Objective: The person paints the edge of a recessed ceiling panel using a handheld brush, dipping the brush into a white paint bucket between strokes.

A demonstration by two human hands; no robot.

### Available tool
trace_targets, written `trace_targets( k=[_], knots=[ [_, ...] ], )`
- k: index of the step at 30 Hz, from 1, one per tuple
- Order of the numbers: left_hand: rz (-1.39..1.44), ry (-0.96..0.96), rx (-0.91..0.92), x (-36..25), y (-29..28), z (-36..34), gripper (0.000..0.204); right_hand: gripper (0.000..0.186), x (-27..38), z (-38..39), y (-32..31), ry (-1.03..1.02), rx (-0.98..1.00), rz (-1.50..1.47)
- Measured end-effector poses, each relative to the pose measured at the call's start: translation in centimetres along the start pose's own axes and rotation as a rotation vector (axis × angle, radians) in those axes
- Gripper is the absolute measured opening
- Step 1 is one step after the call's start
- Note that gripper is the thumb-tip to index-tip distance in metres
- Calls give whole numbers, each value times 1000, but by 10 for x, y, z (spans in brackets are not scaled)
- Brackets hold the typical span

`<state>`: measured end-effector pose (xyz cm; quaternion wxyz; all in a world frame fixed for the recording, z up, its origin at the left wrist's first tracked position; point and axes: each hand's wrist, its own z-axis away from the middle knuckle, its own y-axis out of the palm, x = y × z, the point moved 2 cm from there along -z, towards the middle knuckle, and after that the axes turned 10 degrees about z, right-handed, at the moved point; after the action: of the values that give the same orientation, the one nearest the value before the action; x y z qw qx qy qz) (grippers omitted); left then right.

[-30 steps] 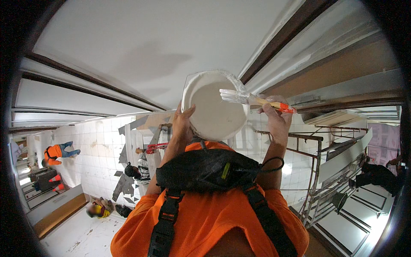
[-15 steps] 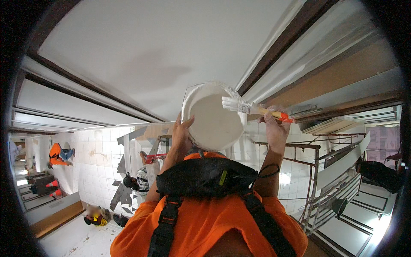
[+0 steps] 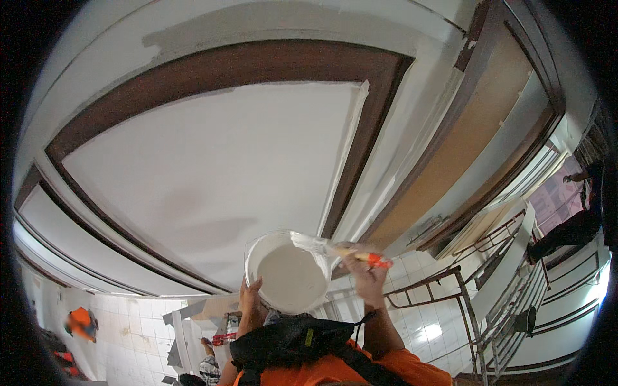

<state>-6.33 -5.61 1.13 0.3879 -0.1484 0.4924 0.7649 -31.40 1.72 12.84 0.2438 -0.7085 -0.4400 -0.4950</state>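
A round bucket of white paint [image 3: 293,276] is held in front of my body. My left hand [image 3: 252,297] is closed on the bucket's left side, thumb over the rim. In my right hand [image 3: 365,273] is a paintbrush [image 3: 344,251] with a wooden handle and red end. Its white-coated bristles lie at the bucket's far right rim. Beyond the bucket rises a white wall panel [image 3: 219,167] framed by dark brown trim [image 3: 257,61].
Metal scaffolding [image 3: 467,309] with a black bucket [image 3: 525,320] on it stands to the right, and a person in dark clothes [image 3: 566,235] is behind it. At lower left, a person in orange [image 3: 82,323] is on the tiled floor [image 3: 132,328]. Another person [image 3: 209,368] is nearer me.
The view has tilted up, bringing the panel's top trim into sight. Bucket and hands now appear lower in the picture. The brush's bristles have shifted toward the bucket's far rim.
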Motion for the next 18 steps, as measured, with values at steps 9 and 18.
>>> trace_targets(
  k=[9, 18],
  knots=[
    [-66, 137, 18, 17, -32, -32, 52, 20, -96, 26, 35, -187, 470, 710],
    [-223, 134, -80, 8, -4, 4, 46, 15, -131, 26, 10, 238, 385, 495]
  ],
)
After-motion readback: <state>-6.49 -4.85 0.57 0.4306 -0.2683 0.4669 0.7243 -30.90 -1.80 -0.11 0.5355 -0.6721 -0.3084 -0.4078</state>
